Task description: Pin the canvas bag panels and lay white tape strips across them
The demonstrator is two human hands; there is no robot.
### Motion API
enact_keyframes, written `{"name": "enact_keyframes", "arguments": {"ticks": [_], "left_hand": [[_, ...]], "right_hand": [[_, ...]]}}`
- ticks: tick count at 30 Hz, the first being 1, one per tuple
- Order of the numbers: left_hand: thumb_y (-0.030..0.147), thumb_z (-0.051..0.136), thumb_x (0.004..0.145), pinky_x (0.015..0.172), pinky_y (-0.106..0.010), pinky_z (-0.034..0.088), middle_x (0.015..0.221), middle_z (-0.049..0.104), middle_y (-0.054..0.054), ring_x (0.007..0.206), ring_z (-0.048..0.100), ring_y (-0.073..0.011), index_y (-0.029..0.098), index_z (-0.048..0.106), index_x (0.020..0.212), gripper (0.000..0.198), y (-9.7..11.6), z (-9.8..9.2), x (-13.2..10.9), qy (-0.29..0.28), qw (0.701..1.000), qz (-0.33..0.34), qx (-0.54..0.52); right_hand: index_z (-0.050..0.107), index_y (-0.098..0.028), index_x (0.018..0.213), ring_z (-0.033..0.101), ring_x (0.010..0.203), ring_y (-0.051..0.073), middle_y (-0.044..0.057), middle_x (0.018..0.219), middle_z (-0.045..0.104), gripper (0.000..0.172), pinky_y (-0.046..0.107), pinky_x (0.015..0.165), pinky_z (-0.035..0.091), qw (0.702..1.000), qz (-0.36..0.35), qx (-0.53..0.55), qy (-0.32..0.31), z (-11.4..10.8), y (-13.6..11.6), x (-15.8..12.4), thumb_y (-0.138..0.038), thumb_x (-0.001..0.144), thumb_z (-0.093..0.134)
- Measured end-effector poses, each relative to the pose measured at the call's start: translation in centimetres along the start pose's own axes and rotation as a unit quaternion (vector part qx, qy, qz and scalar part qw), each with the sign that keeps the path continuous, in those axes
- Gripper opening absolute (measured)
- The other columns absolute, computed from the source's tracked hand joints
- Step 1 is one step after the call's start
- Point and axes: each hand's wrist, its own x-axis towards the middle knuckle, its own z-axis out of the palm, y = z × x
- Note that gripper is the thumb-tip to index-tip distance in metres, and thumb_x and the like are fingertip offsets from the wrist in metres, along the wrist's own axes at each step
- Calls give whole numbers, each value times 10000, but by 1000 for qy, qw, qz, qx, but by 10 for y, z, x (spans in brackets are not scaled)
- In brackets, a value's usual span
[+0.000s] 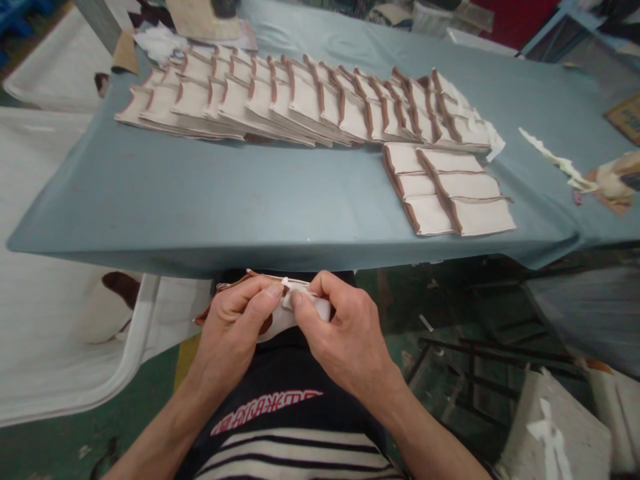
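Both hands meet below the table's front edge, over my lap. My left hand (239, 319) and my right hand (338, 327) pinch the same small cream fabric piece with brown trim (280, 319), fingers closed on its top edge. On the blue-grey table (200, 200) lie long overlapping rows of the same cream pieces with brown edging (280, 100). A smaller group of these pieces (450, 190) sits nearer the front at the right.
White sacks or sheets (45, 320) hang at the left beside the table. Paper scraps (555, 160) and a brown object (617, 183) lie at the table's right end. A white block (550, 427) and dark metal bars (475, 360) stand on the floor at the right.
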Motion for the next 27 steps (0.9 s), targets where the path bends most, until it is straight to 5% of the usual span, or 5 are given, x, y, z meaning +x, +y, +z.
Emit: {"name": "enact_keyframes", "arguments": {"ticks": [6, 12, 17, 23, 27], "left_hand": [[572, 519, 1085, 548, -293, 319, 666, 522, 22, 607, 401, -153, 190, 801, 919, 503, -4, -3, 0, -11, 1000, 10, 11], [376, 720, 942, 694, -257, 491, 894, 757, -12, 785, 644, -181, 209, 779, 878, 188, 1, -1, 0, -8, 998, 45, 33], [335, 668, 909, 626, -242, 506, 768, 775, 11, 677, 674, -165, 211, 722, 752, 207, 8, 8, -2, 48, 991, 72, 98], [269, 621, 959, 631, -236, 555, 763, 813, 21, 629, 705, -155, 217, 757, 854, 180, 4, 15, -3, 127, 951, 171, 223], [210, 590, 1015, 735, -243, 600, 848, 845, -5, 724, 772, -172, 214, 746, 925, 180, -7, 11, -2, 103, 916, 267, 283]], "right_hand": [[505, -250, 681, 472, 576, 151, -35, 613, 533, 330, 290, 612, 322, 999, 29, 37, -21, -1, 1, 4, -428, 930, 628], [497, -250, 694, 453, 587, 148, -40, 618, 499, 317, 289, 611, 309, 997, 25, 71, -31, 3, 5, 6, -458, 919, 577], [433, -257, 664, 427, 584, 144, -43, 599, 456, 335, 286, 608, 313, 994, 13, 108, -29, 8, 6, 6, -475, 904, 517], [398, -258, 632, 383, 579, 138, -45, 596, 394, 395, 302, 593, 275, 995, 7, 95, -6, 18, 11, 9, -513, 919, 490], [375, -257, 642, 398, 598, 139, -38, 609, 401, 439, 290, 570, 303, 987, 20, 153, -44, 26, 19, 12, -542, 967, 451]]}}
